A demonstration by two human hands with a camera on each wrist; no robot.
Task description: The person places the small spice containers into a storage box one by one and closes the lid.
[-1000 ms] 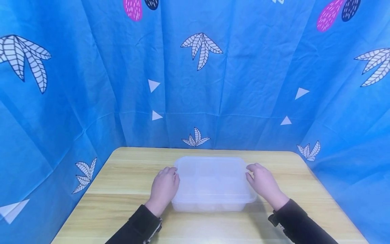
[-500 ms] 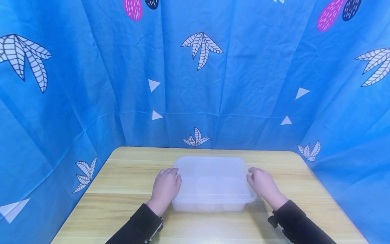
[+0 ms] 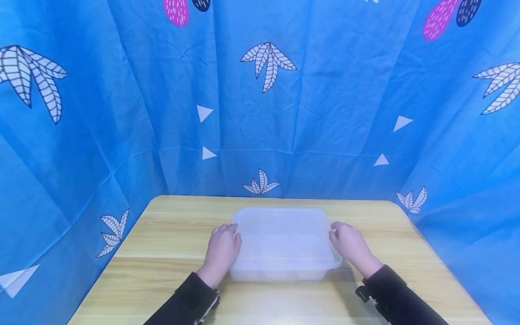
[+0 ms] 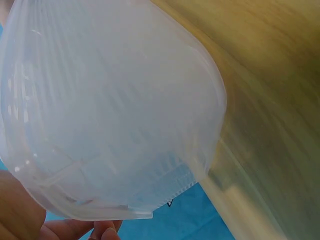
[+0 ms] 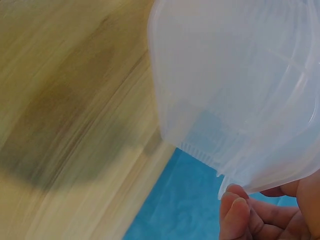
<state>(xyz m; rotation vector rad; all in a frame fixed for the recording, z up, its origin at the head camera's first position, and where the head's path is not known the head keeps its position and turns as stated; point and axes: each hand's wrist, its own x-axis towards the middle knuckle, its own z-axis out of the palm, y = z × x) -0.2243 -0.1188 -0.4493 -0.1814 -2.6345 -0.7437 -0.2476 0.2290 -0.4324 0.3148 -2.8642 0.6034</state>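
A translucent white plastic food container (image 3: pixel 280 274) with its flat lid (image 3: pixel 284 237) on stands on the wooden table. My left hand (image 3: pixel 221 250) grips the lid's left edge, with curled fingertips at the rim. On the opposite side, my right hand (image 3: pixel 352 246) holds the lid's right edge. The right wrist view shows curled fingers (image 5: pixel 235 217) at a small tab on the rim. In the left wrist view, only some fingertips (image 4: pixel 104 231) show below the rim; the rest of that hand is partly cut off. Any contents are too blurred by the cloudy plastic to tell.
Light wooden table (image 3: pixel 162 280) surface surrounds the container. A blue curtain (image 3: pixel 260 126) printed with leaves and triangles hangs behind the table and along both sides. Black sleeves (image 3: pixel 187 295) cover both forearms.
Over the last second, the left hand has shifted slightly rightward, and the right hand's fingers have moved a little lower along the lid's edge. The container stays in place.
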